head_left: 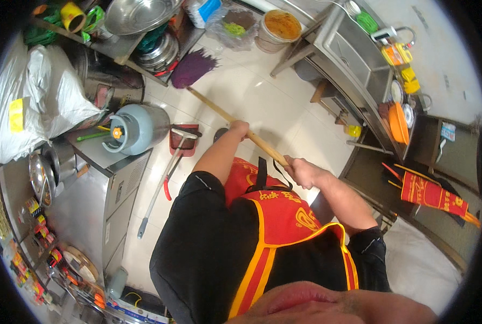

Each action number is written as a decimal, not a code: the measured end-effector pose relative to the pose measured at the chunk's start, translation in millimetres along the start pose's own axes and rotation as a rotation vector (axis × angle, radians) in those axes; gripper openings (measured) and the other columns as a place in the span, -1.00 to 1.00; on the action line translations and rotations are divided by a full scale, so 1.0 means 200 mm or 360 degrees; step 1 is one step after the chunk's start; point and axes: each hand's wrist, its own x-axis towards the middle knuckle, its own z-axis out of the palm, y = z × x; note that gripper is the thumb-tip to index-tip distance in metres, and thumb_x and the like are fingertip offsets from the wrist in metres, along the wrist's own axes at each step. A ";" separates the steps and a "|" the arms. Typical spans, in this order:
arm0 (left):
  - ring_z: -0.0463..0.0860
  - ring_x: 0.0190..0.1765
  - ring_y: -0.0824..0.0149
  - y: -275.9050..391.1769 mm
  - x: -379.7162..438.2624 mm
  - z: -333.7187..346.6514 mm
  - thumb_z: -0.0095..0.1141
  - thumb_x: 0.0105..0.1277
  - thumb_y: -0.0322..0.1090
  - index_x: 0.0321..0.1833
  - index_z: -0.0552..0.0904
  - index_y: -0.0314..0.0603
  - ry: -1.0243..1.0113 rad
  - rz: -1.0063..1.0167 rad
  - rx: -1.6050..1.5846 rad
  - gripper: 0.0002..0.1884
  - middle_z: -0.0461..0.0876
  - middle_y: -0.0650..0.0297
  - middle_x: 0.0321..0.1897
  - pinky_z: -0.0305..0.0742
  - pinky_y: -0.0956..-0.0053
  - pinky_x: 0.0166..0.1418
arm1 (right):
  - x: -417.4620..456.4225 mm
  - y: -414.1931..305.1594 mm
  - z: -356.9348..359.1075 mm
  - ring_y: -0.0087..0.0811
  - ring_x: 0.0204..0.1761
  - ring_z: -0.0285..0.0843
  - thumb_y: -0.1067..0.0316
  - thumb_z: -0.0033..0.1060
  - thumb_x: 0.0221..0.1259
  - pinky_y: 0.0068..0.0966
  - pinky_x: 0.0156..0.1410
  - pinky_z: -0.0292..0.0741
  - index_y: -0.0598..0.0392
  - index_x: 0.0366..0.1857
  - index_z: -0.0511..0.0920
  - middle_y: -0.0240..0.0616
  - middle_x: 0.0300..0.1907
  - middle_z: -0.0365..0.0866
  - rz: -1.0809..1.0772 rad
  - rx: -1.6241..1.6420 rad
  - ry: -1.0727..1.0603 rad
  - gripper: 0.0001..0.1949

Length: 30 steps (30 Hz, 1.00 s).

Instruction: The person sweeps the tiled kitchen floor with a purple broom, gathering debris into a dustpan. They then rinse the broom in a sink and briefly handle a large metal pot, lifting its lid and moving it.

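Both hands grip the wooden handle of a broom, which runs diagonally from the upper left down to the apron. My left hand is closed around the middle of the handle. Nearer to my body, my right hand holds the upper end of it. The purple bristle head of the broom lies on the tiled floor, beside the legs and lower shelf of a metal rack. A red and yellow apron covers my front. One dark shoe shows partly beyond my left forearm.
A gas cylinder stands at left, beside a red dustpan and a grey-handled floor tool. A plastic bag and an orange-topped bucket stand ahead. A steel sink unit lines the right; a steel cabinet stands left.
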 end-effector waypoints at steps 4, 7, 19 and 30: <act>0.71 -0.53 0.31 -0.14 -0.16 0.17 0.03 0.43 -0.23 -0.15 0.63 -0.28 -0.0193 -0.0030 -0.0402 -0.76 0.75 0.05 -0.35 0.36 0.45 -0.64 | -0.08 0.29 0.17 0.11 -0.20 0.75 0.18 -0.03 0.60 -0.02 -0.09 0.64 -0.04 0.35 0.42 0.17 -0.29 0.73 -0.0201 -0.0465 0.0400 -0.65; 0.76 -0.47 0.32 -0.21 -0.34 0.31 0.01 0.46 -0.22 -0.11 0.61 -0.23 -0.0294 -0.0082 -0.0421 -0.78 0.75 0.11 -0.34 0.28 0.55 -0.65 | -0.23 0.41 0.25 0.25 -0.06 0.70 0.17 -0.03 0.58 0.08 0.07 0.59 0.03 0.39 0.40 0.23 -0.20 0.74 -0.0128 -0.0414 0.0317 -0.60; 0.78 -0.17 0.34 -0.34 -0.72 1.08 0.02 0.57 0.18 0.18 0.61 -0.14 -0.0553 0.0061 -0.0113 -0.50 0.77 0.15 -0.15 0.60 0.39 -0.21 | -0.75 1.20 0.43 0.14 -0.01 0.76 0.25 -0.02 0.50 0.04 0.07 0.66 0.15 0.30 0.49 0.14 -0.13 0.77 -0.0070 -0.0678 0.0494 -0.61; 0.73 0.12 -0.14 -1.79 -0.78 -0.11 0.01 0.39 -0.09 -0.14 0.80 -0.28 0.0459 0.0577 0.1641 -0.59 0.77 -0.13 -0.03 0.59 0.01 0.25 | -1.42 1.21 0.36 -0.02 -0.13 0.79 0.43 0.40 0.15 -0.21 0.01 0.68 0.28 0.08 0.71 0.18 -0.22 0.76 -0.0220 -0.0403 0.0799 -0.62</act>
